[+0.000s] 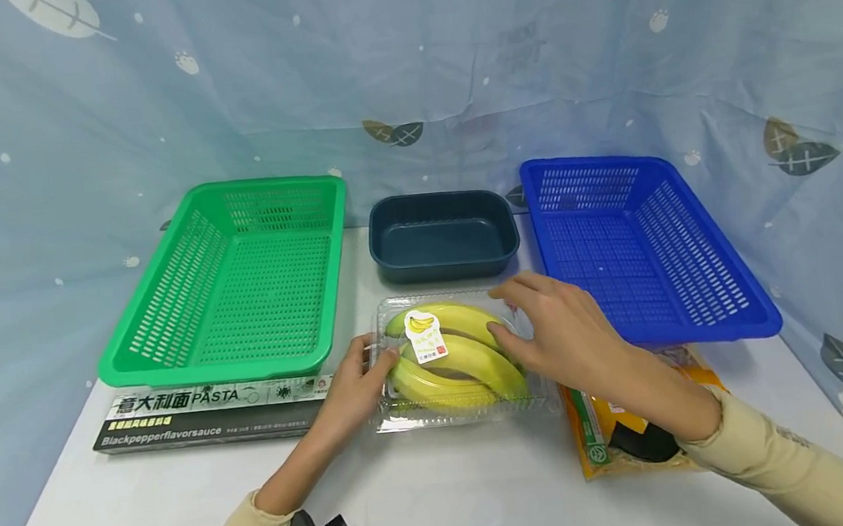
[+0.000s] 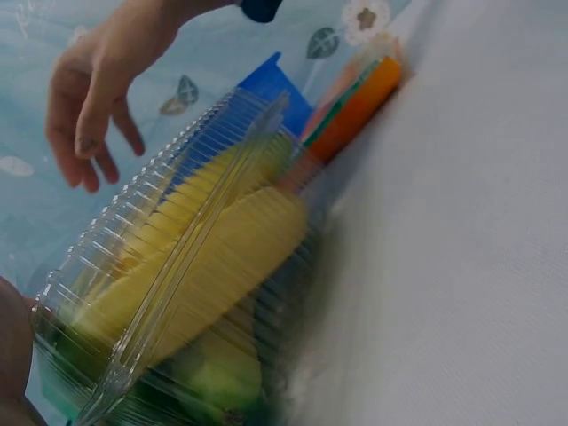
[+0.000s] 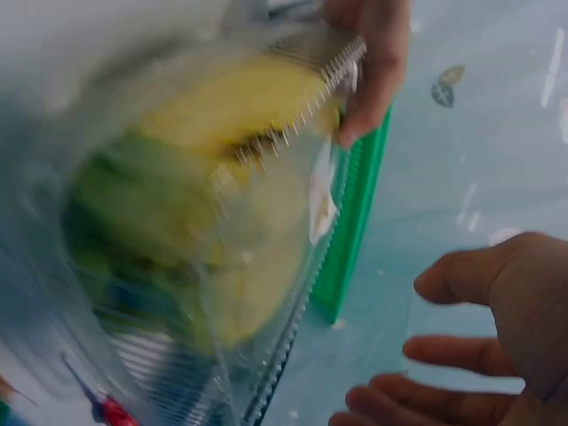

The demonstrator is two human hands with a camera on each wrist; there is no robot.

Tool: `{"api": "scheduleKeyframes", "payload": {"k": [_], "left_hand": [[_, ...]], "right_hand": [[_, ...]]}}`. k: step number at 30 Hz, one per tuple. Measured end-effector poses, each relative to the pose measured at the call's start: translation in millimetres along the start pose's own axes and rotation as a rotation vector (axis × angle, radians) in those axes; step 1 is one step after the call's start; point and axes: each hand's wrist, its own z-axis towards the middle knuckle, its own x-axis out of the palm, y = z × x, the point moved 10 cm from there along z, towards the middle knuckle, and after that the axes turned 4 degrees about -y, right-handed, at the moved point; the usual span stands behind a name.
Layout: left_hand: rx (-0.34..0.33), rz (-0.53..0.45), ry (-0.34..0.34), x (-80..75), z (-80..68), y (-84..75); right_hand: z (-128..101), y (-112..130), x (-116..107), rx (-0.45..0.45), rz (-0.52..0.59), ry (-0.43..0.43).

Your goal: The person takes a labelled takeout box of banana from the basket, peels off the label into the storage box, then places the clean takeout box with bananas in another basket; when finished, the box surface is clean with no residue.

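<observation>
Beige sleeves [image 1: 793, 464] lie nearest the head camera. We observe the left hand [image 1: 353, 390] gripping the left edge of the clear container [image 1: 472, 415], thumb on top; bananas [image 1: 456, 364] are inside. We note the right hand [image 1: 562, 326] open, fingers apart, beside the container's right side. We locate the container between the pasta box [image 1: 209, 419] and the orange packet [image 1: 636, 442], in front of the dark blue tray [image 1: 446, 268].

White tabletop [image 1: 472, 492] beneath pasta box [image 1: 209, 416]
</observation>
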Motion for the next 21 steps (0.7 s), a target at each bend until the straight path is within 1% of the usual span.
{"api": "scheduleKeyframes", "payload": {"k": [4, 10, 17, 21], "left_hand": [[0.008, 0.007, 0.002, 0.2, 0.1, -0.7], [0.002, 0.014, -0.002, -0.4, 0.5, 0.1], [0.0, 0.005, -0.001, -0.3, 0.4, 0.2], [0.007, -0.002, 0.001, -0.3, 0.6, 0.9]], "right_hand": [[14.2, -0.2, 4.4, -0.05, 0.044, 0.029], [29.2, 1.4, 14.6, -0.113, 0.077, 0.07], [39.9, 2.6, 32.2, -0.124, 0.117, 0.122], [44.9, 5.6, 41.1, -0.135, 0.107, 0.148]]}}
